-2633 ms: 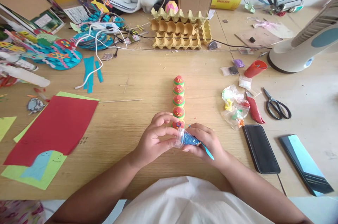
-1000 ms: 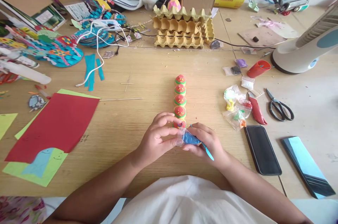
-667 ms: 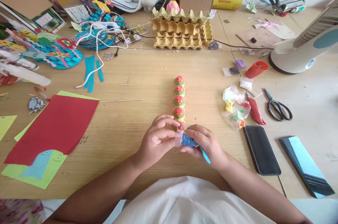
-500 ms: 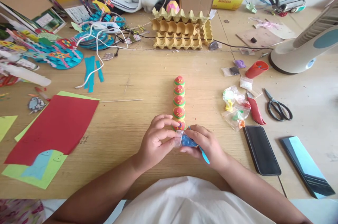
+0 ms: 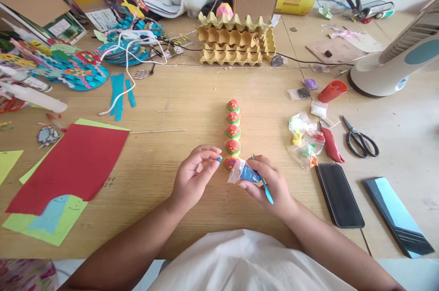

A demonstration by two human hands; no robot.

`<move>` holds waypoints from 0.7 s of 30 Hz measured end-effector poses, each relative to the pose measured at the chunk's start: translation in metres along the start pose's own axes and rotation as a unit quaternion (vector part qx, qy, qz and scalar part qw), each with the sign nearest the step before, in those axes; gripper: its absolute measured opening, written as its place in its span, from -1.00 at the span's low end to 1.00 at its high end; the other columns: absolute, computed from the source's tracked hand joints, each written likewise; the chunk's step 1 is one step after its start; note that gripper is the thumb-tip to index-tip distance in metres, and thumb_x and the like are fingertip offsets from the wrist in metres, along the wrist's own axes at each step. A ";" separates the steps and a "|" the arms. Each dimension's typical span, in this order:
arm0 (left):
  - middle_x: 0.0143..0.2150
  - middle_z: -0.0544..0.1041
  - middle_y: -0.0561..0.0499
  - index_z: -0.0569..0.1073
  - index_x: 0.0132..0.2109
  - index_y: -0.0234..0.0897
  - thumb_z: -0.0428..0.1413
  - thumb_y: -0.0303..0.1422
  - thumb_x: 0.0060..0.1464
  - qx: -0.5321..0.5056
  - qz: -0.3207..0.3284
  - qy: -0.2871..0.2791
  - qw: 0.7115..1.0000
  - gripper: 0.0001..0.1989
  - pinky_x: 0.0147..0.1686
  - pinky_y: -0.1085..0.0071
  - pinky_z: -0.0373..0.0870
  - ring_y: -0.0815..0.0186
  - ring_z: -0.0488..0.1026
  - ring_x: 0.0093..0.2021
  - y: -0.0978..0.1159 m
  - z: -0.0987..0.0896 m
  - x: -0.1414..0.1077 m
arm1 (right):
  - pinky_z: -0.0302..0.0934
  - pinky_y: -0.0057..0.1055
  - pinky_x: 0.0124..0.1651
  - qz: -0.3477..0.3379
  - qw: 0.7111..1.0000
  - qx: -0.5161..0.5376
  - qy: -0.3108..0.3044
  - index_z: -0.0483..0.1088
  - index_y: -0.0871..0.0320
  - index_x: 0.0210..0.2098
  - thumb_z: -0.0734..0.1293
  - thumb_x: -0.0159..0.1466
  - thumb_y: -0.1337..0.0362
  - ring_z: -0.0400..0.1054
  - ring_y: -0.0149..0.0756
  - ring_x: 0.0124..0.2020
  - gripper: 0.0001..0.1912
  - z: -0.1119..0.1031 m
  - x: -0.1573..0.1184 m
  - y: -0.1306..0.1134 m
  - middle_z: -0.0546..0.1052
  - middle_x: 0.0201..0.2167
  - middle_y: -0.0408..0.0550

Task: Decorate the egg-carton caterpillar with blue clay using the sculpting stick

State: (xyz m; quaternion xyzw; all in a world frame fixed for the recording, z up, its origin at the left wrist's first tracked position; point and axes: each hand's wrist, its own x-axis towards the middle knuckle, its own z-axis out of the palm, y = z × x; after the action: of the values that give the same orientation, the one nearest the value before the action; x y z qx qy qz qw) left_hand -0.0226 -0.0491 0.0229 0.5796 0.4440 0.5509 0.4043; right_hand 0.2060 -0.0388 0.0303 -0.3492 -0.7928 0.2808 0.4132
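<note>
Between the thumb and fingertips of my left hand (image 5: 197, 172) is a small blue lump of clay (image 5: 218, 159). My right hand (image 5: 269, 181) grips a clear plastic bag of blue clay (image 5: 248, 173), its loose mouth pointing left. A light-blue modelling tool (image 5: 267, 190) is held in the same hand, slanting down past the fingers. Just beyond the hands, a row of egg-carton cups (image 5: 232, 132) runs away from me, decorated in red and green with small yellow faces. The bag partly hides the nearest cup (image 5: 229, 164).
On the right lie bags of coloured clay (image 5: 308, 144), a red-handled cutter (image 5: 331, 144), scissors (image 5: 360, 139), a phone (image 5: 340, 196) and a dark glossy slab (image 5: 398, 215). Red paper (image 5: 75, 163) lies left. Egg cartons (image 5: 233, 44) stand at the back; a white appliance (image 5: 380, 71) stands back right.
My left hand has drawn away from the bag to the left, with the small blue lump now showing in its fingertips. The bag's mouth hangs free in my right hand.
</note>
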 end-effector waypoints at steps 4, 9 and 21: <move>0.00 0.60 -0.10 0.57 0.03 -0.17 0.14 -0.31 0.36 -0.027 -0.018 -0.038 0.999 -0.82 -0.02 0.34 0.48 0.26 0.53 -0.02 0.001 0.001 -0.003 | 0.35 -0.30 -0.24 0.018 0.999 0.033 -0.002 0.41 0.12 0.03 0.36 0.42 0.15 0.38 -0.23 -0.28 -0.74 -0.001 0.003 -0.004 0.49 -0.27 0.00; 0.02 0.62 -0.12 0.40 0.27 -0.15 0.31 -0.31 0.21 0.007 -0.008 -0.068 0.998 -0.48 -0.07 0.32 0.47 0.20 0.56 0.00 0.009 0.008 -0.008 | 0.36 -0.27 -0.19 0.025 0.999 0.035 -0.009 0.38 0.10 0.05 0.37 0.40 0.22 0.41 -0.20 -0.23 -0.75 0.001 0.002 -0.003 0.53 -0.21 0.03; -0.27 0.63 0.04 0.43 0.15 -0.21 0.23 -0.51 0.23 0.013 0.030 -0.084 0.996 -0.63 -0.18 0.45 0.59 0.38 0.60 -0.30 0.015 0.017 -0.013 | 0.33 -0.30 -0.16 0.068 0.988 0.133 -0.043 0.47 0.11 -0.12 0.36 0.40 0.29 0.44 -0.25 -0.26 -0.92 -0.003 0.006 -0.018 0.58 -0.29 -0.03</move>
State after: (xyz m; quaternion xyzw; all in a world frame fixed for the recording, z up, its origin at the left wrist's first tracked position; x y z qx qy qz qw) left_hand -0.0045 -0.0653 0.0323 0.6422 0.3982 0.5065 0.4152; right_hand 0.2005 -0.0448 0.0478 -0.3320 -0.7397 0.4261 0.4014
